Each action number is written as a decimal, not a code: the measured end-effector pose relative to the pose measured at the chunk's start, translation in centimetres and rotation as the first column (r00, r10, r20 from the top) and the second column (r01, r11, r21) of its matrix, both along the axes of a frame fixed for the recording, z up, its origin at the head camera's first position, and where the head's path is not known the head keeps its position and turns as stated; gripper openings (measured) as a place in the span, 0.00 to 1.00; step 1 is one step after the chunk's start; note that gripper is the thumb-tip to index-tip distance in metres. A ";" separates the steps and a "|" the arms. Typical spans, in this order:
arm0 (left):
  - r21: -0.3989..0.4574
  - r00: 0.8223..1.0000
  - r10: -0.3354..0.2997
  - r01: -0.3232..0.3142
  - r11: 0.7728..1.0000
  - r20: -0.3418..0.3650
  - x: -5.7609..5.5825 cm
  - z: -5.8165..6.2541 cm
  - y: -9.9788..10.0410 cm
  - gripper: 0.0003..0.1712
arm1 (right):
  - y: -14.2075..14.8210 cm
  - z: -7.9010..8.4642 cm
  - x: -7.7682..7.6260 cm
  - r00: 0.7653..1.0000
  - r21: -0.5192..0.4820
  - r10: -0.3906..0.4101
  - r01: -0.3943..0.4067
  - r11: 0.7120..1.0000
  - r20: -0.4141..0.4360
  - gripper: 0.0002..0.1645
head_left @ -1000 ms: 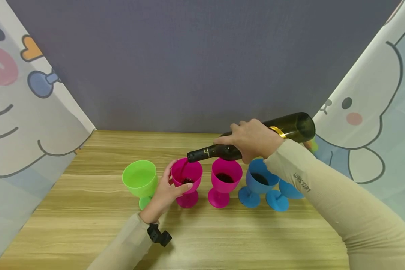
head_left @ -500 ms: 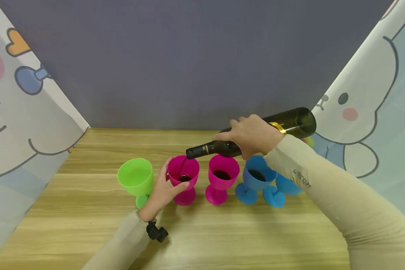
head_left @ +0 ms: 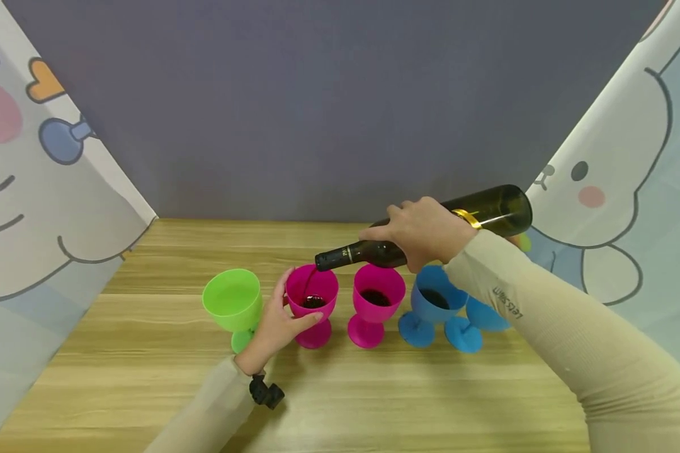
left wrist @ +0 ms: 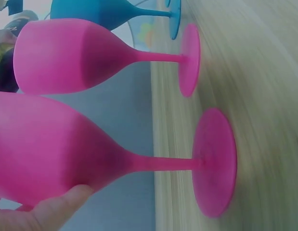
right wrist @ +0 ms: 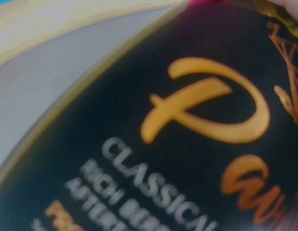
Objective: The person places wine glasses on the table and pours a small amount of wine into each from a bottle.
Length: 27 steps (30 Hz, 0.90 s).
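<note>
My right hand (head_left: pixel 427 233) grips a dark wine bottle (head_left: pixel 495 211) tilted with its neck down to the left. From its mouth a thin dark red stream falls into a pink goblet (head_left: pixel 313 286), where dark liquid lies in the bowl. Around that bowl's left and near sides my left hand (head_left: pixel 274 324) holds it, thumb at the front. The left wrist view shows this pink goblet (left wrist: pixel 57 149) standing with its foot on the table. In the right wrist view the bottle's label (right wrist: pixel 197 125) with gold lettering fills most of the picture.
Right of the held goblet stand another pink goblet (head_left: pixel 379 292) and a blue goblet (head_left: pixel 437 296), both with dark liquid. A second blue goblet (head_left: pixel 487 314) is partly behind the right sleeve. A green goblet (head_left: pixel 232 299) stands at left on the wooden table (head_left: pixel 374 396); a grey panel (head_left: pixel 340 113) rises behind.
The head view has shifted slightly. The bottle stays tilted over the same pink goblet with its stream running, and both hands keep their hold.
</note>
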State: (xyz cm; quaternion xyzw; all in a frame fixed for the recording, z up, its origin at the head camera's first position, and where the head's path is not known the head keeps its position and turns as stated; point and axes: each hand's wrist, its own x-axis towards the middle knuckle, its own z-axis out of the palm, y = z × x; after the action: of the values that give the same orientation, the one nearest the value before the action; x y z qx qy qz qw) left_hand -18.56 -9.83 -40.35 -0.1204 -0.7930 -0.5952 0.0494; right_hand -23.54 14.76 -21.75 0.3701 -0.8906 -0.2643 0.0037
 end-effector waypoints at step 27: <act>0.118 0.989 -0.125 0.116 0.986 0.080 -0.2 -0.4 -0.8 0.62 | -0.4 -0.3 -0.3 0.998 -0.015 0.062 -0.063 0.998 -0.018 0.48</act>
State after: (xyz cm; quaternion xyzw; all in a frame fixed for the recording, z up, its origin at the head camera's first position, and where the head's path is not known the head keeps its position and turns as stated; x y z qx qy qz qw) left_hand -18.78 -10.67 -40.77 -0.1392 -0.7508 -0.6456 -0.0145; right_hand -23.83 14.34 -22.07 0.3954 -0.8806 -0.2603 0.0227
